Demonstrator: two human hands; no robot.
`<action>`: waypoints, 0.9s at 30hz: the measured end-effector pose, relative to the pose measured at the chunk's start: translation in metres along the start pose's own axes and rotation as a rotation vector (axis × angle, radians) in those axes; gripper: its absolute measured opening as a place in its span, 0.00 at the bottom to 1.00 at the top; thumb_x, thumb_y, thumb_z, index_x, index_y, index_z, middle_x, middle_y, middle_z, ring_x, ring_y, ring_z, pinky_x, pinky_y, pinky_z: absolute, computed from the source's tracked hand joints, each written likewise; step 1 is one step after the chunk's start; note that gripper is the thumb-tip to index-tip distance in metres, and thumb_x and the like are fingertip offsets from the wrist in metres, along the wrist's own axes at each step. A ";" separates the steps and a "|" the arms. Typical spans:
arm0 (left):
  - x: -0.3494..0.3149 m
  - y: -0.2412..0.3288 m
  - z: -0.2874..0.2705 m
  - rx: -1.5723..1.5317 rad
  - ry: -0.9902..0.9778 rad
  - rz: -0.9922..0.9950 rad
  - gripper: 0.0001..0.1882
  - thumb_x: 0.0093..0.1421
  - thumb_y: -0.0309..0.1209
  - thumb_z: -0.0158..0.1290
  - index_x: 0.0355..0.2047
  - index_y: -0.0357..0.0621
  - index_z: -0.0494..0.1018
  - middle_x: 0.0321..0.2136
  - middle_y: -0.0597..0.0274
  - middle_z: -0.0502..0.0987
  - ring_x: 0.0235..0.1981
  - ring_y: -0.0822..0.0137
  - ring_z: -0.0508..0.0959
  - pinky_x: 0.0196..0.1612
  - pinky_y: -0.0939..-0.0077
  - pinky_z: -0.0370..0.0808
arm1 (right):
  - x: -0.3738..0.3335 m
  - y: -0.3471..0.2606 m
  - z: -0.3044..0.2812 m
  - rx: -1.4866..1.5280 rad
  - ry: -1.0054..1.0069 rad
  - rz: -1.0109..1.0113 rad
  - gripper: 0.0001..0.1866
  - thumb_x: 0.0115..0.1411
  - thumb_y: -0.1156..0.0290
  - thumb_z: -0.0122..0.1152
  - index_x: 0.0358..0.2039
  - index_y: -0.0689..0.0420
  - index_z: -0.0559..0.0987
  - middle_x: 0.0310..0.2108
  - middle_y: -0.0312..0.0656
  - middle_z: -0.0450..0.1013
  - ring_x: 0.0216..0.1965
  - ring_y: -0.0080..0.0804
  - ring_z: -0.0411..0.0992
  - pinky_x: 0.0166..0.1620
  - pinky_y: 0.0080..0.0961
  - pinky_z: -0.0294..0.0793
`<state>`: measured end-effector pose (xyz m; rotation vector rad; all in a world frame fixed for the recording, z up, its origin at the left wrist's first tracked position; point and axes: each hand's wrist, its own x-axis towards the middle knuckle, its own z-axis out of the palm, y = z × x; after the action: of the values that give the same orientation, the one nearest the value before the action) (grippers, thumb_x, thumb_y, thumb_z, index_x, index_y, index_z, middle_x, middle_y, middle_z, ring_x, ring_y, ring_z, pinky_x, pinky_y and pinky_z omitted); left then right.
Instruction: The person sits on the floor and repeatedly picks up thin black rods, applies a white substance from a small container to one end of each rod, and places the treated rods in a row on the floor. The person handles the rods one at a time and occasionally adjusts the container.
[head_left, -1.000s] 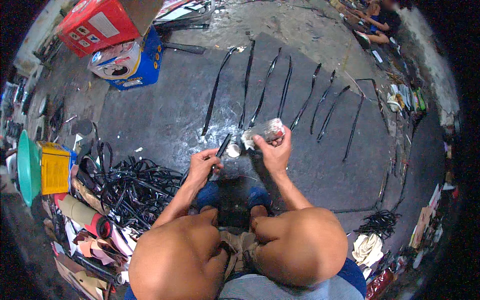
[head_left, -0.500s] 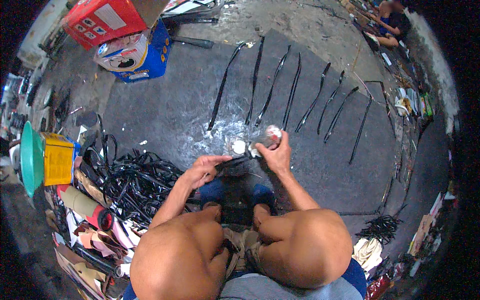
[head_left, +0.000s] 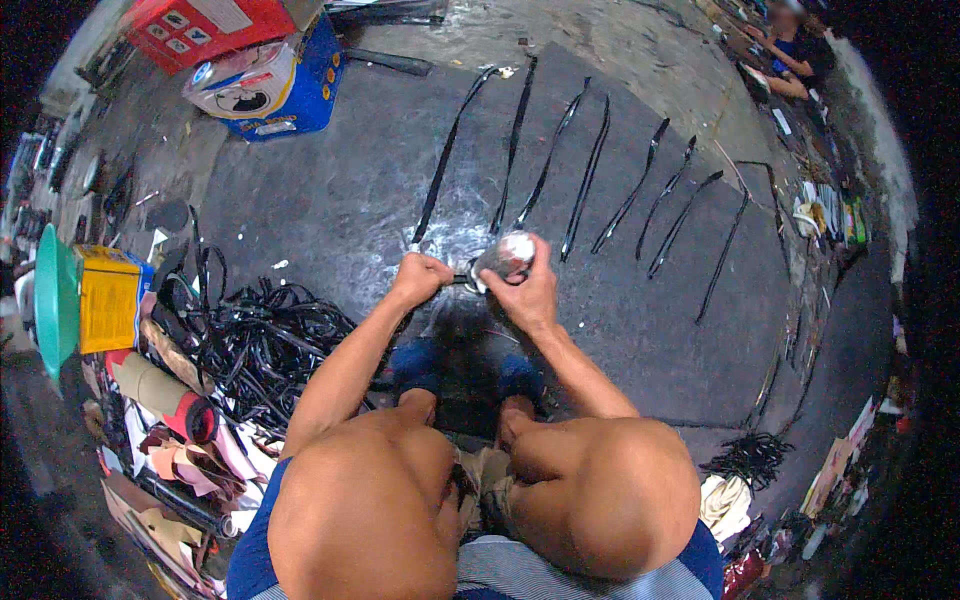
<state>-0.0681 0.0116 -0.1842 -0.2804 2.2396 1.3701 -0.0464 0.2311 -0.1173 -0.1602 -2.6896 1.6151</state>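
Observation:
My left hand [head_left: 422,278] is closed, pinching the end of a short black strip [head_left: 461,279] that points toward my right hand. Wrapped round a small rounded grey container with a white and reddish end [head_left: 512,255], my right hand [head_left: 530,300] tilts it over the mat. A white rim or patch [head_left: 476,273] shows just under the container, partly covered by it, and the strip's far end is hidden there. Ahead of both hands, several glossy black strips lie apart in a fanned row, one of them a strip [head_left: 452,160] at its left end.
A dark mat [head_left: 640,350] covers the floor. At left lies a tangled heap of black strips [head_left: 265,345], beside a yellow tin [head_left: 108,300] and a green basin [head_left: 58,300]. Red [head_left: 205,30] and blue [head_left: 300,90] boxes stand far left. Another person [head_left: 790,45] sits far right.
Both hands have moved forward, away from my knees, and my left hand has closed up from a pointing shape. The container has shifted left and now covers part of the white patch.

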 end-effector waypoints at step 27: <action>-0.028 0.048 0.036 0.088 0.126 0.725 0.27 0.52 0.25 0.64 0.52 0.39 0.69 0.43 0.43 0.78 0.47 0.42 0.79 0.46 0.58 0.77 | 0.002 0.005 -0.054 0.988 0.101 0.780 0.16 0.58 0.83 0.65 0.40 0.59 0.67 0.31 0.42 0.71 0.27 0.32 0.73 0.27 0.27 0.74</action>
<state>-0.0534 0.0636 -0.1464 0.5472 2.6256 1.6094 -0.0453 0.2808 -0.0960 -1.2888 -1.4861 2.7596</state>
